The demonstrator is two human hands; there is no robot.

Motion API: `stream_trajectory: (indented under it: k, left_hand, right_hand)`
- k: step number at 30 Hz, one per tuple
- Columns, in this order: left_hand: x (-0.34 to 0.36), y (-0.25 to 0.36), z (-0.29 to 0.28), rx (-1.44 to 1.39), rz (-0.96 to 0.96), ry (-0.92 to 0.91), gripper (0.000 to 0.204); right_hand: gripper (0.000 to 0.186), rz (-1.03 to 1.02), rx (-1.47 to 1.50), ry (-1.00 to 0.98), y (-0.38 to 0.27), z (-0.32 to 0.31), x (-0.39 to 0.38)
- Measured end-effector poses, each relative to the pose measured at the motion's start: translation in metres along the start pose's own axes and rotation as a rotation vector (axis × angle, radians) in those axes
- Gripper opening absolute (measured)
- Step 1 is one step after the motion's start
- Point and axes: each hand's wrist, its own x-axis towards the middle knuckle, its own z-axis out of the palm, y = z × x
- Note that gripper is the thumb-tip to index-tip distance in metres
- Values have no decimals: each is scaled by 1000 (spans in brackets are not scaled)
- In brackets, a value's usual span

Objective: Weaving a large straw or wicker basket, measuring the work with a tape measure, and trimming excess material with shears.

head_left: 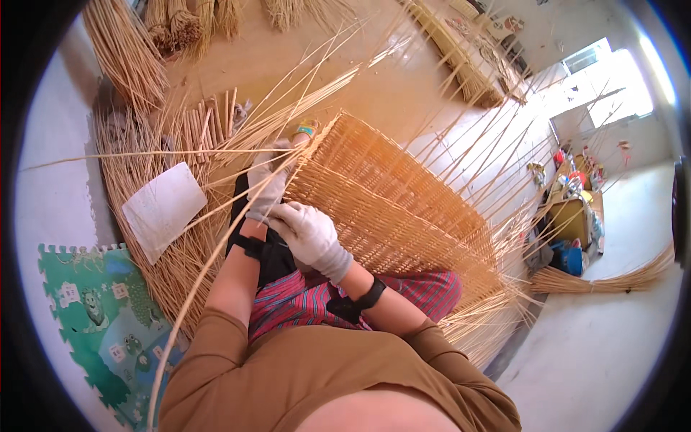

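Brown floor (pixel 245 65) spreads around you, with loose rods (pixel 119 169) and a green foam mat (pixel 108 317) at your left. Over your lap, your gloved right hand (pixel 309 234) has its fingertips drawn together by the woven basket's (pixel 389 209) near left corner, gripping what you cannot tell, while your gloved left hand (pixel 268 183), farther forward, appears closed on stakes (pixel 327 90) fanning from that end. Rightward of both, the basket's long axis slants toward you; bundled stalks (pixel 457 54) lie beyond.
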Motion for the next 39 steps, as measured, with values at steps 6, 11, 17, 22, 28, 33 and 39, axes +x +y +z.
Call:
stream_trajectory:
  k: [6,11,17,22,28,33,39]
  left_hand:
    - [14,-54,-42,-117,-77,-378,26]
    - [1,-61,-45,-129,-139,-378,26]
    - [21,-53,-27,-94,-116,-383,26]
    - [27,-53,-31,-65,-103,-394,27]
    - [41,-45,-35,-31,-89,-455,27]
    - [49,-50,-10,-27,-99,-514,27]
    - [72,-40,-30,25,-104,-538,27]
  right_hand:
    - [70,-80,-114,373,-18,24,34]
    - [86,-60,-220,314,-6,42,57]
    - [64,103,-398,313,14,63,102]
    - [56,5,-262,511,0,38,96]
    - [57,-162,-177,605,8,50,61]
    - [39,98,-411,689,39,48,124]
    - [18,104,-389,319,34,29,126]
